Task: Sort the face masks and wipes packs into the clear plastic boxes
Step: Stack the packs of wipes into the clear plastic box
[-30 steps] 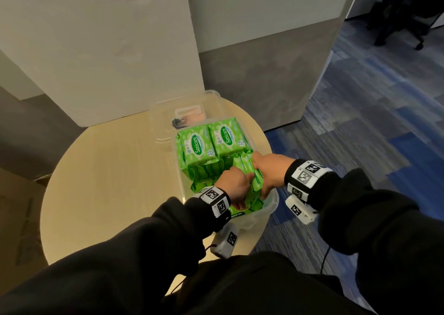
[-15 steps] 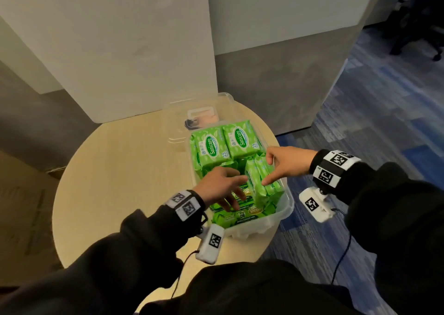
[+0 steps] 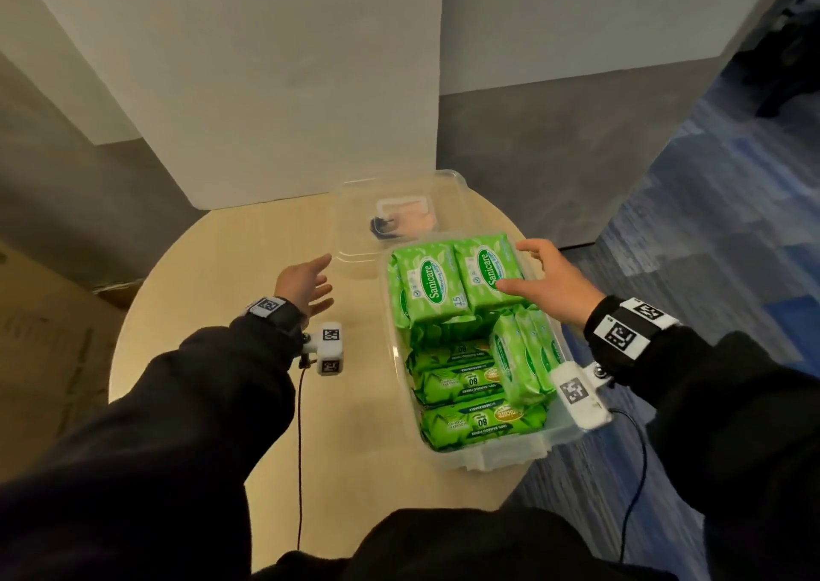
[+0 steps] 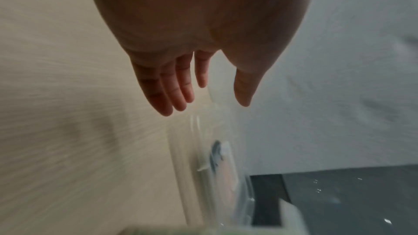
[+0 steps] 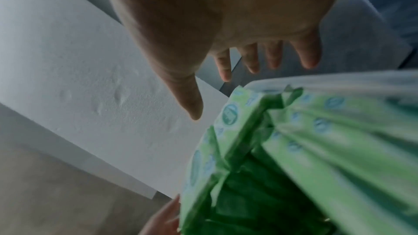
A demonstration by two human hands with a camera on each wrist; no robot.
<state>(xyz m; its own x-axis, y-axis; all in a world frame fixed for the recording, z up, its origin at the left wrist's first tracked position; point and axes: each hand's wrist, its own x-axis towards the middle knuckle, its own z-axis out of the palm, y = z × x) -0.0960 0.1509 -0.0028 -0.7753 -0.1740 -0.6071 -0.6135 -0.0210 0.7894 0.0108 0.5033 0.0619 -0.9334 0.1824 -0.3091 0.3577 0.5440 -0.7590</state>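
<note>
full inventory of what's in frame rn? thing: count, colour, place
round table: 1, light wood, under everything
near clear box: 1, transparent, right side of the table, packed with wipes
Sanicare wipes packs: 2 flat on top, light green, far end of the near box
upright wipes packs: about 3 on edge, light green, right side of the near box
80-count wipes packs: at least 3, darker green, near end of the near box
far clear box: 1, transparent, behind the near box
face mask packet: 1 seen, pale with a dark bit, inside the far box
wall panels: white over grey, behind the table
carpet: blue and grey, right
left hand: open, over the bare table, holds nothing
right hand: open, over the Sanicare packs, no grip
</note>
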